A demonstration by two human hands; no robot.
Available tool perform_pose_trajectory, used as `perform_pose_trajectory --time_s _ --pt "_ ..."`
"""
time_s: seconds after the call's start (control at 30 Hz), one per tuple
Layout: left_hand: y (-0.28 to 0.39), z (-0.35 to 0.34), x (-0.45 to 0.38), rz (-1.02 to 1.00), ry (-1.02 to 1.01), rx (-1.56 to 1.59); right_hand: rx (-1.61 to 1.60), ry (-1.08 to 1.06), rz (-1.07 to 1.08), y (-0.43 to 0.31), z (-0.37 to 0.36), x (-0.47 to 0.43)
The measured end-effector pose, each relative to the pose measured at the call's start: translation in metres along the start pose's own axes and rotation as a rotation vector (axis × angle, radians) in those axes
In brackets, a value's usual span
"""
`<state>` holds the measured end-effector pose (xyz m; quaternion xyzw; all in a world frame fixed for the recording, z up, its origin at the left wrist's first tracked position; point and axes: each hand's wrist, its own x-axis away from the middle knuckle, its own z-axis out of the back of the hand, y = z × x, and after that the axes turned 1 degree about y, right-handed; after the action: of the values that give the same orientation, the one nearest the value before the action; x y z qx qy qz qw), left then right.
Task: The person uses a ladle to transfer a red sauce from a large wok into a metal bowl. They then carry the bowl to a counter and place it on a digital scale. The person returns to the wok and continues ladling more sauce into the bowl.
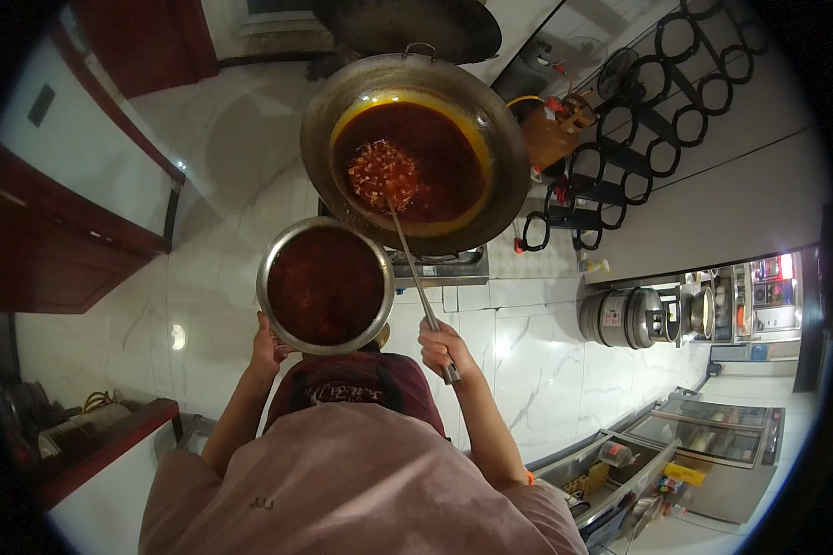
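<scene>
My left hand (pixel 272 347) grips the lower left side of a round steel basin (pixel 262 277), its fingers partly hidden under the rim. Dark red oily liquid (pixel 325 284) nearly fills the basin. In my right hand (pixel 448 352) is the long metal handle of a ladle (pixel 414 270), which slopes up into a large wok (pixel 510 166). The ladle's head is hidden under chopped, reddish bits (pixel 385 173) at the left of the dark red oil (pixel 444 166). Yellowish oil rings the edge of that pool. The basin sits close against the wok's lower left rim.
Beneath the wok is a gas stove (pixel 451 267). A large dark lid or pan (pixel 409 28) stands behind it. An orange gas cylinder (pixel 552 139) and black ring racks (pixel 618 152) are at right, a grey keg-like cylinder (pixel 621 318) farther off. A sink (pixel 597 485) lies lower right.
</scene>
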<state>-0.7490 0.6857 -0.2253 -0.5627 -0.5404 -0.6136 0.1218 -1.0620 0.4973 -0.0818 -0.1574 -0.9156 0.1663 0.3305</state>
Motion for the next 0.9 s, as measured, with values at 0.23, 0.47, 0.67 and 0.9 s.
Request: perform_pose_trajectory --time_s 0.23,0.47,0.67,0.9 --pt "0.001 -0.001 0.001 -0.003 0.026 -0.007 0.119 0.108 -0.005 0.0 -0.02 0.057" --pt "0.002 0.009 -0.002 0.039 -0.106 -0.022 0.222 0.217 -0.077 0.01 -0.037 0.116" --pt "-0.005 0.012 -0.007 -0.032 -0.13 0.013 0.218 0.328 -0.171 0.03 -0.075 0.167" --pt "0.001 0.006 -0.003 0.021 -0.045 -0.038 0.349 0.316 -0.377 0.051 -0.078 0.211"
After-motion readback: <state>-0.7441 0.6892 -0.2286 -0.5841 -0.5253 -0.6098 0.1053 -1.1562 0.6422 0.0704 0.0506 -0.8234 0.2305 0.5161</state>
